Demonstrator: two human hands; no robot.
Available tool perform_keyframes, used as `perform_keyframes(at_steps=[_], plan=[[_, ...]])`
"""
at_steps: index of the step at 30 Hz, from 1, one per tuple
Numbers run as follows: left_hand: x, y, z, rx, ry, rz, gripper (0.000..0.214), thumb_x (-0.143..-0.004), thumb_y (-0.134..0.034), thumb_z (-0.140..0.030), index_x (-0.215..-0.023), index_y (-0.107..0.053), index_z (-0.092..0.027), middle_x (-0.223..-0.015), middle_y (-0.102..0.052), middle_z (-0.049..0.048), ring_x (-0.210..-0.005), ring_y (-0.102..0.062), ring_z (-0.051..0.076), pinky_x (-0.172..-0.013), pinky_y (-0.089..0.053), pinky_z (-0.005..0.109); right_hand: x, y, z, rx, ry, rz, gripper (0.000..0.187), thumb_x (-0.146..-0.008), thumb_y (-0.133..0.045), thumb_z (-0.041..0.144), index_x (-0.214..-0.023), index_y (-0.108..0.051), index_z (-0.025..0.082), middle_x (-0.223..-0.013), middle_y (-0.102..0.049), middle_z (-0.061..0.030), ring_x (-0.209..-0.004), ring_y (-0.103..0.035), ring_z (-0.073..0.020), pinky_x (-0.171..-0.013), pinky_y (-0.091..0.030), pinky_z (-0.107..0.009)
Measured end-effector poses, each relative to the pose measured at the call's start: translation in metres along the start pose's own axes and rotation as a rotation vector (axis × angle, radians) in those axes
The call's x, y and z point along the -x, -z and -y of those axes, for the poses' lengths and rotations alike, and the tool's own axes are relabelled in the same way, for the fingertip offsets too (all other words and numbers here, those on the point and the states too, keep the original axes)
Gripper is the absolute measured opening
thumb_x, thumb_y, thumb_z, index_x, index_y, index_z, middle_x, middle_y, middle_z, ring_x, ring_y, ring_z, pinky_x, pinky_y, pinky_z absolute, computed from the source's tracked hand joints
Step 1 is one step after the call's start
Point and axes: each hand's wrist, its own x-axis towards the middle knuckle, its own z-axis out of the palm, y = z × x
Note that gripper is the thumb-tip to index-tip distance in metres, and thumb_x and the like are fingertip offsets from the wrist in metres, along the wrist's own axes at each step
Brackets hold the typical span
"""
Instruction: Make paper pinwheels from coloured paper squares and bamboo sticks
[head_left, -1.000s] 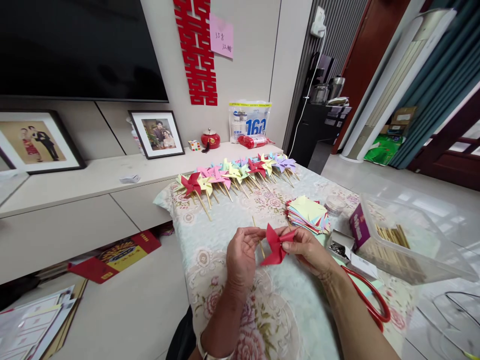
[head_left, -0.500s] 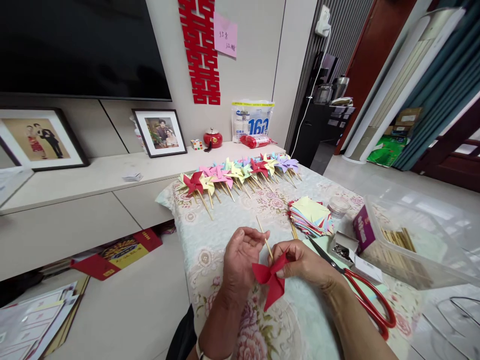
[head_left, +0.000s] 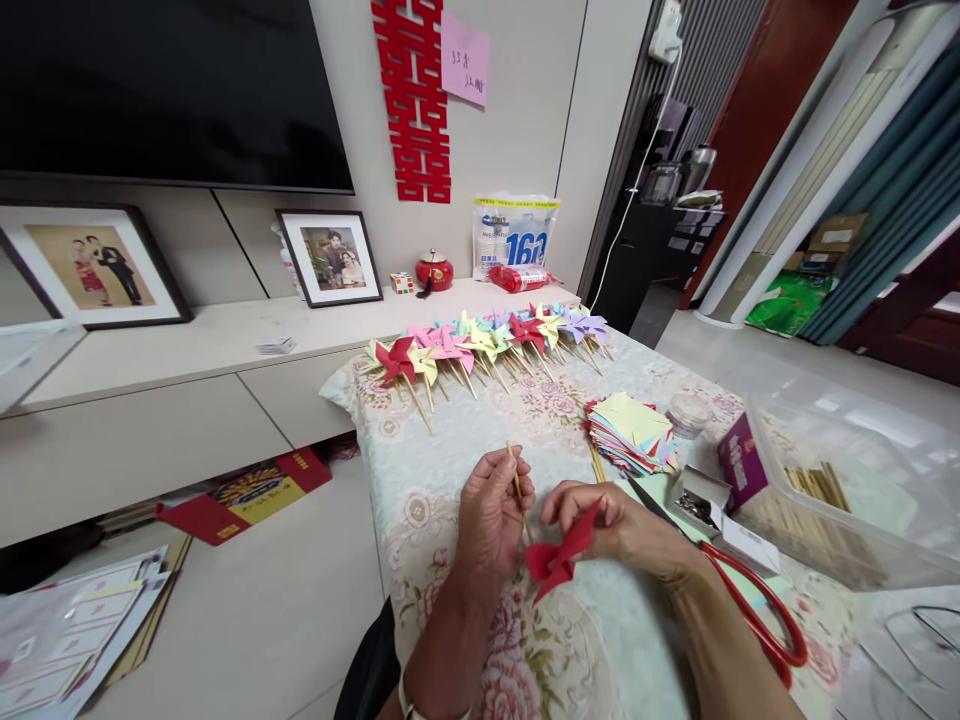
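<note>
My left hand (head_left: 491,520) is closed round a thin wooden stick (head_left: 517,482) that points up and away. My right hand (head_left: 611,525) pinches a red paper pinwheel (head_left: 559,560) at its centre, right beside the stick's lower end. Both hands hover just above the floral tablecloth (head_left: 450,470) near the table's front. A row of several finished pinwheels (head_left: 487,340) on sticks, in pink, yellow, red, green and purple, lies along the far edge of the table.
A stack of coloured paper squares (head_left: 634,432) lies right of my hands. Red-handled scissors (head_left: 757,615), a small open box of pins (head_left: 701,500) and a clear plastic tub with sticks (head_left: 825,490) sit further right. A low cabinet with framed photos (head_left: 330,258) runs behind the table.
The red pinwheel dropped from in front of my hands to lower, near the cloth. The stick in my left hand now shows more and stands more upright. The view shifted slightly.
</note>
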Motion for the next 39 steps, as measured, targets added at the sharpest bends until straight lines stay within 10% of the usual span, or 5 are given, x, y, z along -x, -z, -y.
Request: perform_keyframes(at_steps=[12, 20, 39], plan=[[0.012, -0.002, 0.007, -0.317, -0.05, 0.057, 0.024, -0.069, -0.082, -0.031, -0.087, -0.076, -0.015, -0.067, -0.066, -0.0008, -0.048, -0.047, 0.005, -0.047, -0.036, 0.019, 0.005, -0.013, 0.013, 0.134, 0.304, -0.313, 0.019, -0.089, -0.071, 0.035, -0.079, -0.065, 0.019, -0.078, -0.064, -0.0016, -0.072, -0.056, -0.0157, -0.068, -0.043, -0.028], [0.009, 0.003, 0.009, -0.451, -0.345, 0.25, 0.008, -0.076, -0.078, -0.025, -0.081, -0.08, -0.019, -0.081, -0.069, 0.0035, -0.071, -0.062, 0.013, -0.066, -0.049, 0.025, -0.001, -0.017, 0.016, 0.529, 0.66, -0.469, 0.011, -0.092, -0.064, 0.014, -0.084, -0.065, 0.022, -0.083, -0.066, -0.0016, -0.077, -0.062, -0.0151, -0.07, -0.047, -0.027], [0.013, 0.002, 0.009, -0.391, -0.292, 0.316, 0.011, -0.079, -0.079, -0.029, -0.079, -0.076, -0.019, -0.075, -0.067, 0.0016, -0.067, -0.059, 0.011, -0.063, -0.047, 0.022, 0.002, -0.019, 0.019, 0.62, 0.691, -0.555, 0.015, -0.09, -0.061, 0.009, -0.083, -0.064, 0.022, -0.083, -0.064, -0.0013, -0.075, -0.062, -0.0141, -0.067, -0.048, -0.026]])
